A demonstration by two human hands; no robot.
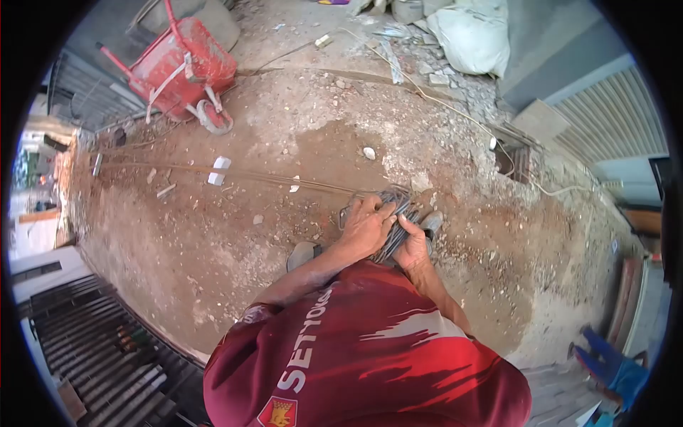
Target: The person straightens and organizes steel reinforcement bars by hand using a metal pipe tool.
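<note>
A bundle of grey bent steel rods (pixel 403 201), looking like rebar stirrups, is in front of my body between my feet. My left hand (pixel 368 226) lies over its left side with the fingers curled onto the rods. On the other side, my right hand (pixel 413 245) grips the bundle's near right part, thumb up along it. The palms and some fingertips are hidden. Long thin rods (pixel 284 177) run along the ground from the far left to the bundle. My shoes (pixel 432 222) show beside the bundle.
A red wheelbarrow (pixel 186 67) stands tipped at the upper left. White sacks (pixel 469 35) and rubble lie at the upper right, near an open pit (pixel 514 158) with a pale cable (pixel 441 102). A dark metal grate (pixel 99 349) is lower left. Another person (pixel 612 370) is lower right.
</note>
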